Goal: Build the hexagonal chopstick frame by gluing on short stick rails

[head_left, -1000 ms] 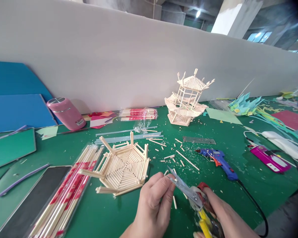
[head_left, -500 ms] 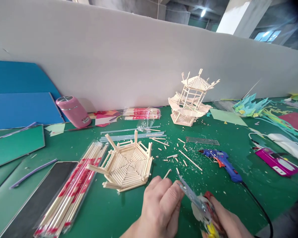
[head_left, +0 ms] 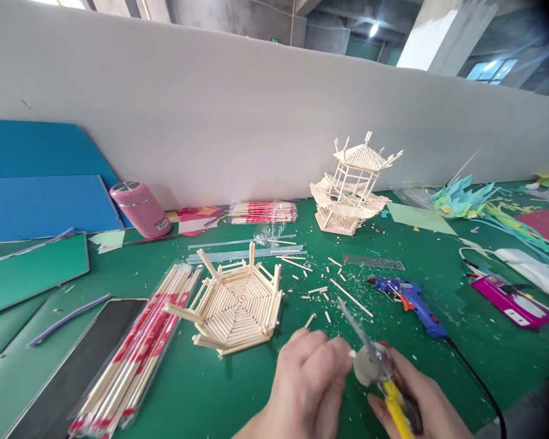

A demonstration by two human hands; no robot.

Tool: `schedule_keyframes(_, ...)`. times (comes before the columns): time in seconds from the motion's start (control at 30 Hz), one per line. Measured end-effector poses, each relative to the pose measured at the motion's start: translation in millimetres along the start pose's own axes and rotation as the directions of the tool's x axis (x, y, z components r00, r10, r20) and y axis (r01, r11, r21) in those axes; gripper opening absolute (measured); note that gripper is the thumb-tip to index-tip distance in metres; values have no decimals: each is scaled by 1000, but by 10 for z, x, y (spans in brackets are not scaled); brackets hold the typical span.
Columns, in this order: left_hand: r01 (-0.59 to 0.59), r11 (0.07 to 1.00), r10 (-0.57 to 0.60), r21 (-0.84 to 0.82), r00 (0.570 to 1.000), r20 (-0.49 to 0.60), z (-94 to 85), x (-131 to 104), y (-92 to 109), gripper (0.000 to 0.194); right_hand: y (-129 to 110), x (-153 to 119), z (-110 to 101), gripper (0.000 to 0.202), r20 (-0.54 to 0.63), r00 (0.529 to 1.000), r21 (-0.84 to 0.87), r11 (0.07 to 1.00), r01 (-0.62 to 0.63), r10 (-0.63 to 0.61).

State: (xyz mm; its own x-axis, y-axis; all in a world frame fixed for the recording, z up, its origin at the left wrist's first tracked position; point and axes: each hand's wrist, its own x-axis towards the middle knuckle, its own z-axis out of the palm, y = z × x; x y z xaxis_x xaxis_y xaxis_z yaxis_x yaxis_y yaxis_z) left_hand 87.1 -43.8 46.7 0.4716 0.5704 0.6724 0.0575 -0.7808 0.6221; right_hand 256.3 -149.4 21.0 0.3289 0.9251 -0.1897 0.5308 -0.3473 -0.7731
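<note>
My left hand [head_left: 307, 381] is closed at the front of the table, fingers curled in a pinch. A small pale tip shows by its fingertips, too little to name. Close by on the right, my right hand [head_left: 423, 390] grips hand shears [head_left: 396, 405] with a yellow handle, a round whitish part and a long blade pointing away. A short wooden stick [head_left: 310, 320] shows just beyond my left knuckles. To the left stands an open, many-sided frame of wooden sticks [head_left: 238, 308] with upright posts.
A stick pagoda [head_left: 348, 195] stands at the back. Stick offcuts [head_left: 318, 290] and a clear ruler [head_left: 374, 262] lie before it. Right are a blue glue gun [head_left: 412, 299] with its cord and a magenta box [head_left: 510, 299]. Left lie bagged sticks [head_left: 137, 353] and a pink canister [head_left: 141, 209].
The shears' blade has moved away from my left fingertips and now points further up. My left hand has shifted slightly right, still closed. The view has tilted a little.
</note>
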Motion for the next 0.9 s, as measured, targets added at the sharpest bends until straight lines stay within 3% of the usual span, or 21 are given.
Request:
schedule_keyframes(0.1, 294, 937, -294, -190, 955, 25, -20, 27, 7, 14, -4, 3, -41, 52, 5, 1000, -16, 1000, -6, 6)
schedule_keyframes(0.2, 546, 779, -540, -309, 834, 113, -26, 42, -7, 20, 78, -27, -51, 65, 38, 995, -105, 991, -83, 87)
schedule_keyframes(0.27, 607, 705, -599, -367, 786, 149, -19, 43, -23, 22, 123, -53, -38, 75, 85, 988, -163, 980, -116, 131)
schedule_keyframes(0.33, 619, 673, -612, -405, 773, 164, -8, 39, -40, 22, 138, -77, -16, 77, 73, 988, -208, 971, -117, 135)
schedule_keyframes(0.47, 588, 675, -576, -446, 798, 179, 8, 12, -75, 21, 104, -96, 7, 75, 8, 997, -251, 965, -69, 74)
schedule_keyframes(0.67, 478, 775, -460, -414, 875, 151, 12, -40, -111, 16, 76, -57, -29, 84, 124, 983, -346, 934, -87, 138)
schedule_keyframes(0.9, 283, 915, -282, -287, 958, 45, 1, -3, -117, 13, 129, -47, -49, 74, 121, 992, -378, 926, 11, 38)
